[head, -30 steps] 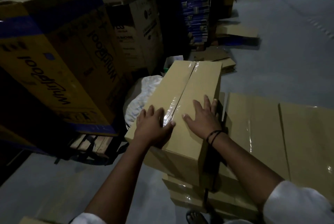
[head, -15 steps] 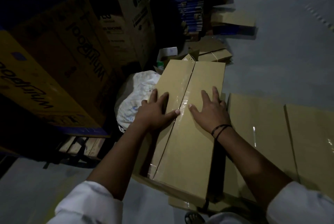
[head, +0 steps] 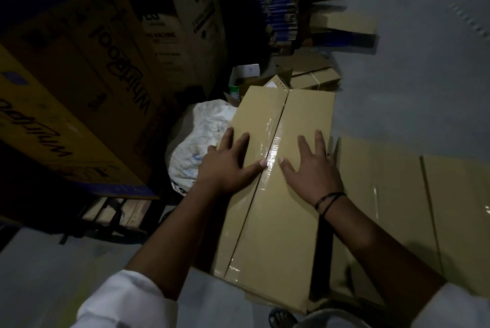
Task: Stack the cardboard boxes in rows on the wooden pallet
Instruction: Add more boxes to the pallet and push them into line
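The left hand (head: 230, 166) and right hand (head: 314, 171) lie flat, fingers spread, gripping nothing, either side of the taped seam of the long tan cardboard box (head: 275, 235), probably pressing it square; it appears to rest atop the stack, just beside lower tan taped boxes (head: 384, 195); any pallet beneath is hidden; a crumpled white plastic sack (head: 196, 147) and a big yellow printed carton (head: 66, 105) crowd the left.
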{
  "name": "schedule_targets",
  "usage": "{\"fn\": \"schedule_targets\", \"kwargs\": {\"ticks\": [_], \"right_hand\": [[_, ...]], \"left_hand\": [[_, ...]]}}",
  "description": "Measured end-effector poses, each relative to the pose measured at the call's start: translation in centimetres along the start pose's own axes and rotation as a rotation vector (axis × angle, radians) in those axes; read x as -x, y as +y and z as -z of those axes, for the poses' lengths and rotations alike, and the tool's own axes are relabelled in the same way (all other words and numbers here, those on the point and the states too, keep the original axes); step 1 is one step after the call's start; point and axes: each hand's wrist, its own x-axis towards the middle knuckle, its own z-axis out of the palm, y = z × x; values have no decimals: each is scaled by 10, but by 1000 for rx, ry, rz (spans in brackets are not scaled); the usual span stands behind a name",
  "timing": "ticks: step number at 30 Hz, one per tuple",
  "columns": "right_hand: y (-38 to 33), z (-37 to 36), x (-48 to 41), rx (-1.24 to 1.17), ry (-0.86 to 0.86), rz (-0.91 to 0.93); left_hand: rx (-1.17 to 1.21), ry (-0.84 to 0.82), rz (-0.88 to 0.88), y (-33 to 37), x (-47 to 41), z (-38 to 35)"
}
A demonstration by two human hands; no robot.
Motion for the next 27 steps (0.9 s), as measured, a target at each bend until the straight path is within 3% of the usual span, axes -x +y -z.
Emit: {"fn": "schedule_targets", "kwargs": {"ticks": [13,19,27], "right_hand": [[-34,7,46,-62,-15,171],[-86,-8,91,-30,-108,402],[-158,-60,207,9,-304,758]], "left_hand": [[82,103,149,-22,86,24],[144,223,392,-54,179,34],[210,315,879,-96,356,22]]}}
